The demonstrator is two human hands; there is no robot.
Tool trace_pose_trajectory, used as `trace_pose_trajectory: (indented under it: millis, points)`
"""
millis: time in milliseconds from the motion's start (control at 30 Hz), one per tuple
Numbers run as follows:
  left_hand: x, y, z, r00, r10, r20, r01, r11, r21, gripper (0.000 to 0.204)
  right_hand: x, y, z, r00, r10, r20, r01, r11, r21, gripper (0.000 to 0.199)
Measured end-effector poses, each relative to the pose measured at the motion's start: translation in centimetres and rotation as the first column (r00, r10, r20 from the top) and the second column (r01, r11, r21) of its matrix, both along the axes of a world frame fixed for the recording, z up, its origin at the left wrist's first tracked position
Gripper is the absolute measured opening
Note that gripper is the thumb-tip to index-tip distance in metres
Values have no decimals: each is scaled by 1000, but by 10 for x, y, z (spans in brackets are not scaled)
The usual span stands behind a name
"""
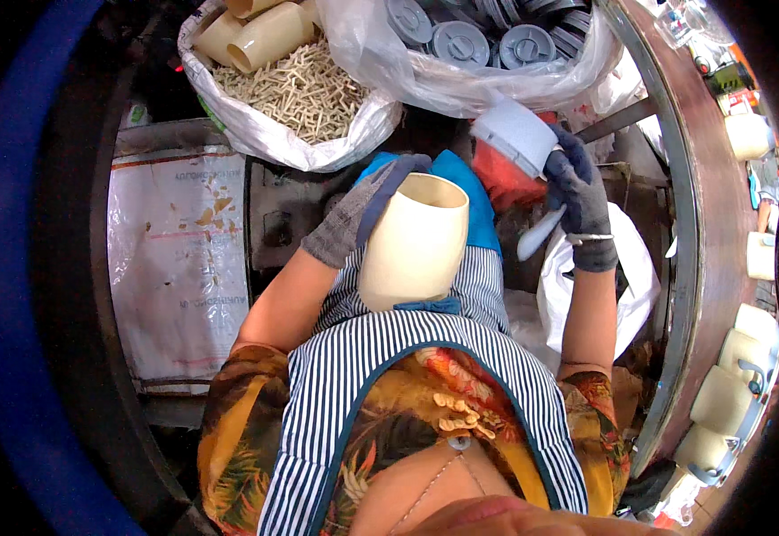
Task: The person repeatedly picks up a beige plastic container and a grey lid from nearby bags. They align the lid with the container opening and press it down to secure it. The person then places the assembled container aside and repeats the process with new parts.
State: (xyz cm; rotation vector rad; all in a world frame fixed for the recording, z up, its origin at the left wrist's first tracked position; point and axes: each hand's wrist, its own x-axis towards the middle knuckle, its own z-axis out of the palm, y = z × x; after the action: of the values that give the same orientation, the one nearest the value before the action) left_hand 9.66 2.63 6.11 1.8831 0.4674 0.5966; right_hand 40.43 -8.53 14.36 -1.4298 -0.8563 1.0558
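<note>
A cream plastic jug body [416,246], open at the top, stands in my lap. My left hand [363,210], in a grey glove, is closed round its left side. My gloved right hand [579,192] grips a pale grey round plastic collar [515,136], raised to the right of the jug body and apart from it. A pale, rounded, handle-like piece [541,232] sticks out below my right hand. Whether it is joined to the collar is hidden by the fingers.
Ahead, a white sack [381,129] holds small cream sticks [287,94] and more jug bodies [272,36]. Beside it, a clear bag [389,76] contains several grey round lids [461,43]. Finished-looking cream jugs [724,402] line the bench [707,223] at right. A white bag [635,268] hangs near my right forearm.
</note>
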Motion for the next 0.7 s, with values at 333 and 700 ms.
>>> trace_pose_trajectory:
  millis: [333,700]
  points:
    - [33,-7,-21,963,88,255,186,468,-864,74,-42,11,-30,919,193,-343,-246,962,-116,48]
    - [36,0,-13,932,46,359,341,223,-913,68,-44,18,-39,959,162,-232,-181,981,-63,42]
